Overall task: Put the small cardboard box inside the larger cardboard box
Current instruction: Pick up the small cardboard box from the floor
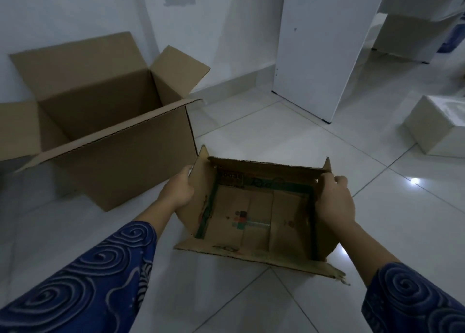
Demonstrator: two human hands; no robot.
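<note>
Small box: the small, worn brown cardboard box point(254, 214) with green printed trim sits open-topped low in the view, flaps splayed, its near flap ragged at the right corner.
Left hand: the left hand point(177, 189) is on the small box's left flap, fingers point(185, 172) curled over its edge and clasping the cardboard.
Right hand: the right hand point(334, 201) grips the right wall, fingers hooked over the rim, thumb side outside.
Contact with floor: cannot tell whether the small box rests on the glossy white tiled floor point(276, 131) or is just off it.
Larger box: the big plain brown cardboard box point(130, 156) stands upright to the left and farther away, against the white wall point(75, 12), all four flaps open, inside bare.
Gap: the two boxes are near but apart.
Sleeves: both arms wear blue sleeves point(83, 282) with a swirl pattern.
Surroundings: a white panel point(322, 43) stands at the back; a white box point(437, 128) sits at the right edge.
</note>
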